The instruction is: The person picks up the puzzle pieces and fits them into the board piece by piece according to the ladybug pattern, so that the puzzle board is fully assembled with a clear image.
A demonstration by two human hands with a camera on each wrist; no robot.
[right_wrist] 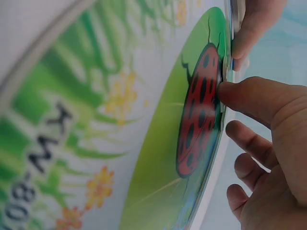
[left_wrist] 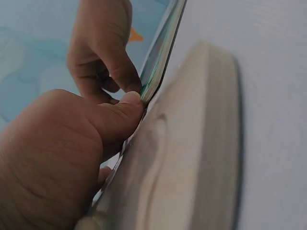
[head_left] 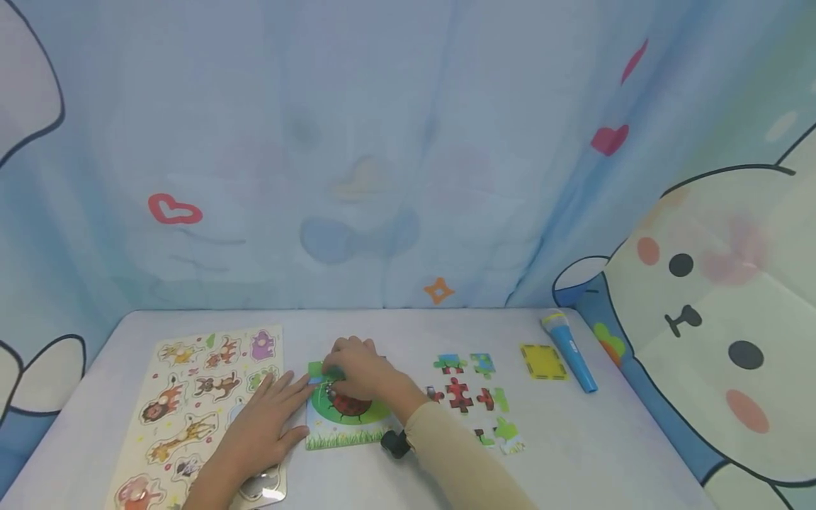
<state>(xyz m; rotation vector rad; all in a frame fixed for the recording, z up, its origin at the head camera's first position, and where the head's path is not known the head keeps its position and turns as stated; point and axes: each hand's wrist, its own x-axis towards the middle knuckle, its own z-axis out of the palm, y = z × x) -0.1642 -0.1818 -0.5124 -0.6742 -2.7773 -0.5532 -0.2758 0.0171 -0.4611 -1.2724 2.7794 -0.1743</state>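
A ladybug puzzle board point(head_left: 349, 433) lies on the table, with a red ladybug on a green oval and grass along its near edge. My right hand point(head_left: 365, 370) is over its upper part, fingers bent down onto a green puzzle piece point(head_left: 335, 372) near the upper left corner. In the right wrist view, the right thumb point(right_wrist: 240, 93) touches the board by the ladybug point(right_wrist: 196, 112); the fingers partly hide the piece. With fingers spread, my left hand point(head_left: 264, 425) rests at the board's left edge, over the side of a wooden animal board point(head_left: 213, 404).
Several loose puzzle pieces point(head_left: 459, 395) with red, green and blue parts lie to the right of the board. Farther right are a yellow square point(head_left: 543, 362) and a blue toy microphone point(head_left: 574, 354). A patterned curtain point(head_left: 382, 142) hangs behind the table.
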